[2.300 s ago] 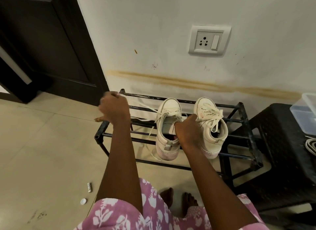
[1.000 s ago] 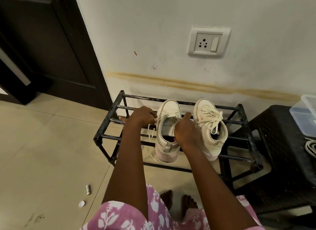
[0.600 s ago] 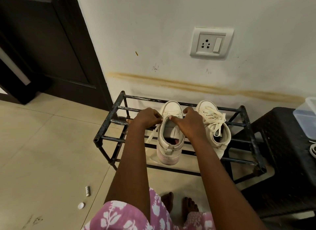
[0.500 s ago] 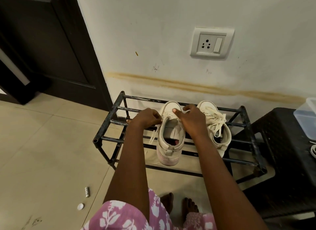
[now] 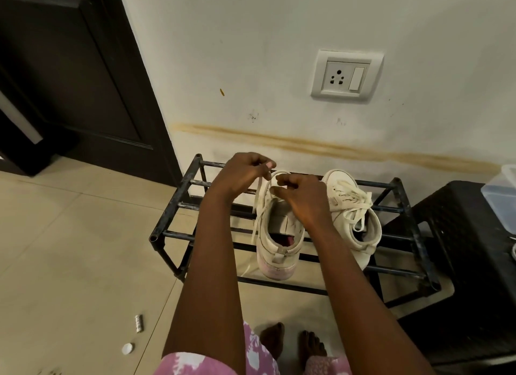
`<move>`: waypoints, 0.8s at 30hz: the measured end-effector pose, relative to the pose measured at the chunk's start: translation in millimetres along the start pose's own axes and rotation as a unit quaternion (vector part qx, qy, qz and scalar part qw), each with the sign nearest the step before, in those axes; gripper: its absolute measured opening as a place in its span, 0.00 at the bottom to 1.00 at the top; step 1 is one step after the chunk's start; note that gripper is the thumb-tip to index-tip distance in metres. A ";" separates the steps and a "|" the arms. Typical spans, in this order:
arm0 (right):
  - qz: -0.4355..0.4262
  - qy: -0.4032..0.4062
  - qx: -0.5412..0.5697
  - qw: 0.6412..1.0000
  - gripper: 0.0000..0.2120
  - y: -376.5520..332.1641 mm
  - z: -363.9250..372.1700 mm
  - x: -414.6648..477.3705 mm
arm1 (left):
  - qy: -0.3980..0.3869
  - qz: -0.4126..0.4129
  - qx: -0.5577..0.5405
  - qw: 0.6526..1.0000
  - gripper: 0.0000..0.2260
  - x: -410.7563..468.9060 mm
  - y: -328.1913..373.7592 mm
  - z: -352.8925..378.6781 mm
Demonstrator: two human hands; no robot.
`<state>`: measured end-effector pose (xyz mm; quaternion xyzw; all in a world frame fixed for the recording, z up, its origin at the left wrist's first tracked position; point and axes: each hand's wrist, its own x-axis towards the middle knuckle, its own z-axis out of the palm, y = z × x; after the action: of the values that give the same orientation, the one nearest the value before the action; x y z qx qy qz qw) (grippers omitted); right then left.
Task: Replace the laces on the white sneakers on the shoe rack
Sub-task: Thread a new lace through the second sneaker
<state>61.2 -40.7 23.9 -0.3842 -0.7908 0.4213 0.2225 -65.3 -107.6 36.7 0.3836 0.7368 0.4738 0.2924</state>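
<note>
Fingers (image 5: 262,162) of the left hand (image 5: 240,175) curled, pinching the loose lace (image 5: 258,198) up above the toe of the left sneaker (image 5: 276,249). Fingers (image 5: 280,183) of the right hand (image 5: 303,200) curled as well, nipping the same lace down at the front eyelets. Both shoes on the top bars of the shoe rack (image 5: 170,215), toes to the wall, the right sneaker (image 5: 353,226) just beside and fully laced.

Judging by this, unthreading the old lace, down near the last rows. Draw upward, straight out of the eyelet, not sideways. Press the eyelet edge down while pulling, so as not to drag the shoe across the bars. Free one crossing at a time. Avoid yanking the dangling tail, and watch for a snag at the tip.
</note>
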 end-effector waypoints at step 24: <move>0.010 0.147 0.432 0.890 0.06 -18.3 -37.5 -1.8 | -0.006 0.082 -0.114 0.990 0.07 3.8 11.6 21.4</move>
<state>79.9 -29.9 59.6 -0.3161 -0.4851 0.6619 0.4759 -47.0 -91.3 39.0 0.4100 0.6418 0.5751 0.2987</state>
